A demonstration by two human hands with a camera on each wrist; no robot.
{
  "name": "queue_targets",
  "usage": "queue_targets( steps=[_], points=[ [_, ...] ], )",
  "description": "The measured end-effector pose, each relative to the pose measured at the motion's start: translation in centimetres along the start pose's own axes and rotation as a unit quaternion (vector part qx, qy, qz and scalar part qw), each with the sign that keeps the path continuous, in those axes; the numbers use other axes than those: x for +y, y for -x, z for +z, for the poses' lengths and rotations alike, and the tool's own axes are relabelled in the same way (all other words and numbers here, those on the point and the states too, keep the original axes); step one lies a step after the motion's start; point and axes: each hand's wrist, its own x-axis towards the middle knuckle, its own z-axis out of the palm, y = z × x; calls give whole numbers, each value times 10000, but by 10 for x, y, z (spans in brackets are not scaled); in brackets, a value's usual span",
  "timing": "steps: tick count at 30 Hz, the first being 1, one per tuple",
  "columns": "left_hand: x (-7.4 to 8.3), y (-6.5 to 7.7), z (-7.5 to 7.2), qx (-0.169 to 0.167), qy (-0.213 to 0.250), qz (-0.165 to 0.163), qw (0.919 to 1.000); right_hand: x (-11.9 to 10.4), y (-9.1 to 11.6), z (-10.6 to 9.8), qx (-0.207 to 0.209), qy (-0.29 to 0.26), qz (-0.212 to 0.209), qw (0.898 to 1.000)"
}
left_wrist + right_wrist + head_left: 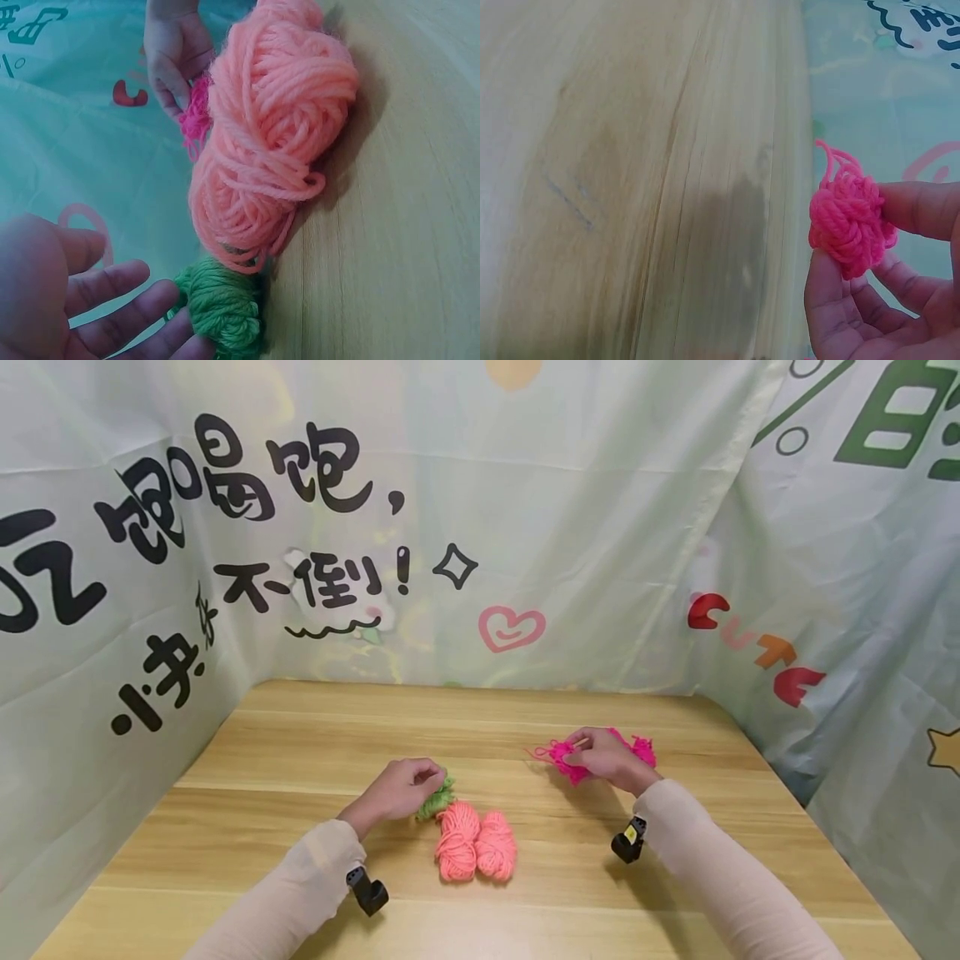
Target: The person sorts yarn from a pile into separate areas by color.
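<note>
My right hand (609, 758) pinches a small bundle of hot-pink yarn (847, 225) between thumb and fingers, and a loose end sticks out of it. More hot-pink yarn (643, 750) shows behind that wrist in the head view. My left hand (405, 787) is beside a small green yarn bundle (223, 307), its fingers apart and loosely bent. Those fingertips overlap the green yarn in the left wrist view; whether they touch it I cannot tell. Two coral yarn bundles (476, 843) lie side by side on the table, just right of the green one.
A wood-grain table (337, 718) carries everything. Printed cloth (600, 527) hangs along its back and both sides. Each wrist wears a small black camera, one on the left (367, 891) and one on the right (628, 840).
</note>
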Motion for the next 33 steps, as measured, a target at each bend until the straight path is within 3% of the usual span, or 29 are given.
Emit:
queue_targets(
  steps=[7, 15, 29, 33],
  points=[
    [2, 2, 0, -14, 22, 127, 9999, 4, -3, -4, 110, 59, 33, 9999],
    [1, 2, 0, -60, 7, 178, 9998, 6, -2, -10, 278, 618, 32, 9977],
    [0, 2, 1, -145, -8, 175, 9997, 10, -1, -18, 451, 523, 15, 9976],
    [1, 2, 0, -148, 24, 236, 9996, 10, -2, -21, 666, 979, -43, 9930]
  ],
)
